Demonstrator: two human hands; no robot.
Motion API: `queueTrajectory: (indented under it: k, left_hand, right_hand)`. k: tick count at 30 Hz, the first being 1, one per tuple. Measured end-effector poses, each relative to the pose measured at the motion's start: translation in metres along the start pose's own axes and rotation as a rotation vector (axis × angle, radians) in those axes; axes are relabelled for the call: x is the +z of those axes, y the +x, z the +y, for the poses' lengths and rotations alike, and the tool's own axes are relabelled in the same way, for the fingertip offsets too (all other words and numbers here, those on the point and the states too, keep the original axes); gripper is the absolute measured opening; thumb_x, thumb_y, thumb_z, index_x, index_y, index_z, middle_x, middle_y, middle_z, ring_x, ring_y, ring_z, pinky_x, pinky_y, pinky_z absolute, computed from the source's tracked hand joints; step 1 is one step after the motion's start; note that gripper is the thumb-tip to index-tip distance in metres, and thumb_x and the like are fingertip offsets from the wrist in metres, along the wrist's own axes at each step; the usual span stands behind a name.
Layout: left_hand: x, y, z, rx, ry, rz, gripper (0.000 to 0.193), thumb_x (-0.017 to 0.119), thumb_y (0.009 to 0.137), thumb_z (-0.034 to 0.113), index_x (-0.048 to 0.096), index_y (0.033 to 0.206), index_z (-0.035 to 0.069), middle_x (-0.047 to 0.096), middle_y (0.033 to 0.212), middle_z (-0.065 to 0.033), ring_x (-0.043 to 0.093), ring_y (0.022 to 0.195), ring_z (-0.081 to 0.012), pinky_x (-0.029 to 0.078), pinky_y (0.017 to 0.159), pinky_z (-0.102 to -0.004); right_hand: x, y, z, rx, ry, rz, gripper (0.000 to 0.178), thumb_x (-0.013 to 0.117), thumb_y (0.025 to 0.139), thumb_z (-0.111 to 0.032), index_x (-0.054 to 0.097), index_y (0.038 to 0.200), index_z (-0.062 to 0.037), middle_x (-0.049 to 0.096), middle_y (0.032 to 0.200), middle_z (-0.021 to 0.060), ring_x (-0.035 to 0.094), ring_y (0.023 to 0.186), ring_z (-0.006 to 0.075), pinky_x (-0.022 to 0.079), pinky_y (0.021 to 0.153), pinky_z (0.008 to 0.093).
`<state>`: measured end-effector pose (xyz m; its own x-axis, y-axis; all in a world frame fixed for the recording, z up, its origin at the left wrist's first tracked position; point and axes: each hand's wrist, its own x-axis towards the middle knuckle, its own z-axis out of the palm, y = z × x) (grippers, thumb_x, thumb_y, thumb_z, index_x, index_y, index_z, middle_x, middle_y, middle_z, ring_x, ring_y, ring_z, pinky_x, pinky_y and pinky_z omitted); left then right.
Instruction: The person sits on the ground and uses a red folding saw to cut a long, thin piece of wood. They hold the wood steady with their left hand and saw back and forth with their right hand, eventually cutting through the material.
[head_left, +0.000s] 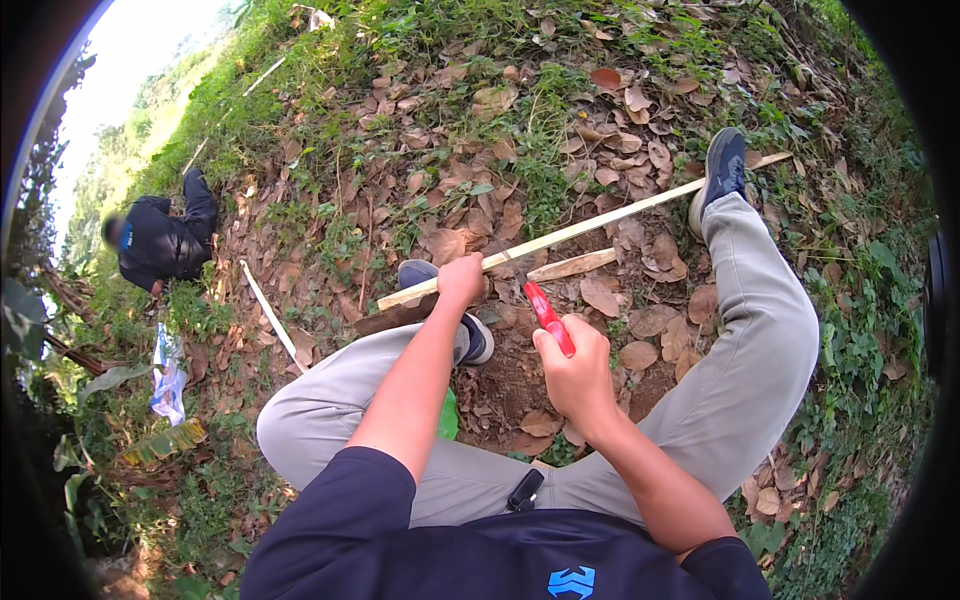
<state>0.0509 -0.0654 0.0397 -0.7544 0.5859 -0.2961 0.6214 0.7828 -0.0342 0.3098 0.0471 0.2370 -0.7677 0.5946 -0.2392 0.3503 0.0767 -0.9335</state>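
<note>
My left hand [461,281] is closed around a long pale wooden strip [610,216] near its left end. The strip slants up to the right and passes by my right shoe [722,175], its far end on the leaves. A dark mark crosses it just right of my left hand. My right hand [580,372] grips a slim red-handled tool [548,318], pointing up toward the strip but apart from it; its working end is too small to make out. A shorter tapered wooden piece [572,265] lies below the strip. Under my left hand sits a flat dark brown piece [398,316].
My bent legs flank the leaf-covered ground. Another person [165,235] crouches at far left, near a white-and-blue plastic bag [168,375]. A pale stick [270,315] lies left of my knee. Something green [447,415] shows beside my left forearm; a small black object [525,490] rests at my waist.
</note>
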Motion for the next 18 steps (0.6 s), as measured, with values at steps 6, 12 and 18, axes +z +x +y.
queueTrajectory:
  k: [6, 12, 18]
  left_hand:
    - [-0.01, 0.0, 0.007, 0.016, -0.029, -0.027, 0.017, 0.059, 0.089, 0.014, 0.064, 0.105, 0.008, 0.075, 0.099, -0.0132, 0.073, 0.094, -0.0327, 0.057, 0.078, -0.0472]
    - [0.005, 0.0, 0.002, 0.02, 0.015, 0.004, 0.016, 0.056, 0.091, 0.013, 0.062, 0.105, 0.009, 0.074, 0.098, -0.0144, 0.073, 0.094, -0.0344, 0.056, 0.079, -0.0487]
    - [-0.003, 0.007, 0.007, 0.007, -0.022, -0.041, 0.019, 0.06, 0.088, 0.013, 0.062, 0.107, 0.011, 0.074, 0.103, -0.0149, 0.072, 0.099, -0.0334, 0.055, 0.084, -0.0488]
  right_hand:
    - [0.038, 0.041, 0.06, -0.053, 0.1, 0.09, 0.028, 0.062, 0.089, -0.019, 0.054, 0.075, 0.0037, 0.056, 0.063, 0.0254, 0.059, 0.06, 0.043, 0.044, 0.059, 0.0481]
    - [-0.003, 0.0, 0.004, -0.05, -0.025, 0.052, 0.029, 0.061, 0.086, -0.018, 0.052, 0.07, 0.0041, 0.056, 0.063, 0.0251, 0.057, 0.059, 0.0422, 0.043, 0.059, 0.049]
    - [0.022, 0.04, 0.035, -0.003, 0.128, 0.124, 0.03, 0.061, 0.086, -0.02, 0.054, 0.071, 0.0046, 0.058, 0.066, 0.0266, 0.061, 0.067, 0.0438, 0.045, 0.062, 0.0475]
